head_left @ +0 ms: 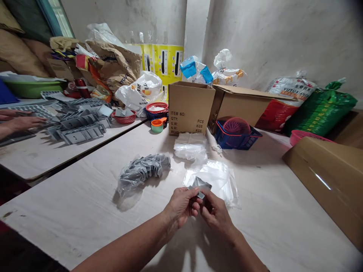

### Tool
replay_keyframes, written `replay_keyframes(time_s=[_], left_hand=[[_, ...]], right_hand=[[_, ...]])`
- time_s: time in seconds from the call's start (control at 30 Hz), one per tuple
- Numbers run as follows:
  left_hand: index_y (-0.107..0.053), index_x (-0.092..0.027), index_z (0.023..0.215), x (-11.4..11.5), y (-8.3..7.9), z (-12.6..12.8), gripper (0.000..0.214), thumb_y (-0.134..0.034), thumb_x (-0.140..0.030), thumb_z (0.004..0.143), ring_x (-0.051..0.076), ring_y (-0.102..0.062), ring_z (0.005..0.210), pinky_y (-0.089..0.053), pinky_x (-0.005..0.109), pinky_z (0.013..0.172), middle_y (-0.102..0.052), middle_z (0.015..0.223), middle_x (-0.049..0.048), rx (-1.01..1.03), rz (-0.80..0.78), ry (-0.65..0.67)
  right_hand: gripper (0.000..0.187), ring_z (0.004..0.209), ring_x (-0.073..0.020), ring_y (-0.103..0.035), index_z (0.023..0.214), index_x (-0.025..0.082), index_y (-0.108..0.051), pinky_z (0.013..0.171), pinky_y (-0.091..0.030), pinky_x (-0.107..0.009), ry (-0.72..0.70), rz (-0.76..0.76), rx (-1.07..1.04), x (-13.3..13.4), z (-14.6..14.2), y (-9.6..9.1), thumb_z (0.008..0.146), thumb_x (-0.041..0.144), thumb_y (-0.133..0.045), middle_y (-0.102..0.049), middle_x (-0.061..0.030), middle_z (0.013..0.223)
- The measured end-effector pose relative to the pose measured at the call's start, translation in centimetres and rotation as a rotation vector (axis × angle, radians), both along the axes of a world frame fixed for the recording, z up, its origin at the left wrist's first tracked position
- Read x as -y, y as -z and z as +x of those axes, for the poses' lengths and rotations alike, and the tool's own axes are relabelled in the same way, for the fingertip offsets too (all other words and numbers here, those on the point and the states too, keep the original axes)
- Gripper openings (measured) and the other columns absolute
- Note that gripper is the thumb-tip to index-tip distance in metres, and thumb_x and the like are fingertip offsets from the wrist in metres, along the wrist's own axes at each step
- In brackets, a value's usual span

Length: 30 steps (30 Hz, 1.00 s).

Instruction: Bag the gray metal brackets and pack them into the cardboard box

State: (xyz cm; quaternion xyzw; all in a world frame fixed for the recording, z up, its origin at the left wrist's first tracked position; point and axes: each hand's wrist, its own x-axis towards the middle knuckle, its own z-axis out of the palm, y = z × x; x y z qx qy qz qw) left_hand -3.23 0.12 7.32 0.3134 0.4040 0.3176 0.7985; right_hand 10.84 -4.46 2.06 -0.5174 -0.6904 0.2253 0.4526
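Observation:
My left hand (pixel 183 207) and my right hand (pixel 217 213) meet at the front middle of the table, both with fingers closed. Between their fingertips is a small grey folded piece (pixel 202 183), thin and flat-sided; its lower part is hidden by the fingers. Just behind it lies a stack of clear plastic bags (pixel 222 179), with a second, folded heap of clear bags (pixel 190 146) farther back. To the left of my hands, a clear bag filled with a row of similar grey pieces (pixel 141 170) rests on the table.
A cardboard box (pixel 191 107) stands at the back beside a blue basket (pixel 236 136). Another carton (pixel 329 181) occupies the right side. On the left table (pixel 65 156), a co-worker's hands (pixel 24 122) are near many grey pieces (pixel 79 122). A tape roll (pixel 157 125) sits near the gap.

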Motion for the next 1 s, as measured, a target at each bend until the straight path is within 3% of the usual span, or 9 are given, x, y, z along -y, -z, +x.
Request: replay_keyframes(time_s=[0.07,0.17,0.23,0.33,0.4,0.5,0.6,0.77,1.0], left_hand=[[-0.054,-0.011,0.072,0.3,-0.2,0.1,0.027,-0.067,-0.035,0.072,0.004,-0.045,0.039,-0.032,0.016,0.035,-0.057,0.056,0.0014,-0.002,0.003,0.041],[-0.055,-0.012,0.072,0.2,-0.3,-0.2,0.035,-0.064,-0.046,0.072,0.005,-0.042,0.037,-0.027,0.018,0.034,-0.055,0.056,0.0005,-0.065,0.113,0.113],[-0.055,-0.014,0.072,-0.1,0.0,-0.8,0.032,-0.061,-0.045,0.074,0.005,-0.039,0.039,-0.027,0.019,0.037,-0.052,0.056,-0.002,-0.155,0.303,0.011],[-0.057,-0.016,0.079,-0.8,0.8,-1.6,0.019,-0.065,-0.03,0.068,0.007,-0.045,0.055,-0.037,0.019,0.051,-0.051,0.068,-0.0026,-0.344,0.606,-0.235],[-0.059,-0.017,0.087,-1.2,1.5,-1.9,0.025,-0.065,-0.022,0.063,0.01,-0.05,0.068,-0.041,0.021,0.061,-0.054,0.085,0.0008,-0.456,0.69,-0.238],[-0.058,-0.017,0.092,-1.3,2.3,-1.7,0.028,-0.06,-0.021,0.065,0.011,-0.052,0.073,-0.043,0.023,0.064,-0.055,0.094,0.0035,-0.48,0.667,-0.111],[-0.054,-0.017,0.085,-1.3,2.8,-1.2,0.017,-0.055,-0.025,0.07,0.011,-0.054,0.065,-0.043,0.022,0.059,-0.055,0.076,-0.0007,-0.408,0.629,-0.048],[-0.049,-0.018,0.074,-1.3,3.5,-0.7,0.006,-0.049,-0.023,0.071,0.009,-0.052,0.047,-0.038,0.02,0.046,-0.051,0.059,-0.0052,-0.388,0.614,-0.069],[-0.046,-0.019,0.077,-0.3,2.5,-0.6,0.009,-0.046,-0.019,0.069,0.007,-0.046,0.041,-0.034,0.019,0.041,-0.055,0.056,-0.0049,-0.346,0.54,-0.008]], right_hand=[[0.019,0.066,-0.0122,-0.052,0.099,0.019,-0.058,0.061,-0.042,-0.024,-0.008,-0.008,-0.045,0.0,0.2,-0.3,0.082,0.019,-0.048,-0.058,-0.0004,0.078],[0.015,0.054,-0.0103,-0.048,0.085,0.018,-0.061,0.051,-0.04,-0.023,0.042,-0.089,-0.212,-0.2,0.8,-0.7,0.085,0.025,-0.048,-0.054,0.0014,0.067],[0.014,0.048,-0.0086,-0.043,0.085,0.018,-0.062,0.047,-0.036,-0.023,0.053,-0.162,-0.349,-0.3,1.3,-1.0,0.084,0.029,-0.052,-0.05,0.0034,0.062],[0.013,0.048,-0.0076,-0.041,0.084,0.019,-0.063,0.048,-0.034,-0.023,0.025,-0.218,-0.515,-0.3,2.1,-1.5,0.081,0.031,-0.059,-0.047,0.0047,0.061],[0.014,0.048,-0.0071,-0.04,0.083,0.019,-0.063,0.048,-0.031,-0.022,-0.007,-0.245,-0.584,-0.3,2.4,-1.8,0.08,0.032,-0.061,-0.046,0.0054,0.059],[0.017,0.047,-0.007,-0.038,0.08,0.018,-0.063,0.048,-0.029,-0.023,-0.054,-0.288,-0.643,-0.2,2.6,-1.9,0.079,0.035,-0.064,-0.043,0.0062,0.055],[0.02,0.047,-0.007,-0.037,0.079,0.017,-0.062,0.048,-0.028,-0.023,-0.089,-0.312,-0.669,-0.3,2.6,-1.9,0.077,0.037,-0.066,-0.044,0.0057,0.056],[0.02,0.048,-0.0075,-0.038,0.081,0.018,-0.063,0.048,-0.028,-0.023,-0.068,-0.295,-0.65,-0.5,2.8,-1.5,0.078,0.037,-0.065,-0.045,0.0054,0.055],[0.017,0.046,-0.007,-0.041,0.079,0.018,-0.064,0.045,-0.033,-0.022,0.02,-0.254,-0.522,-0.7,2.8,-1.2,0.076,0.035,-0.064,-0.049,0.0043,0.062]])
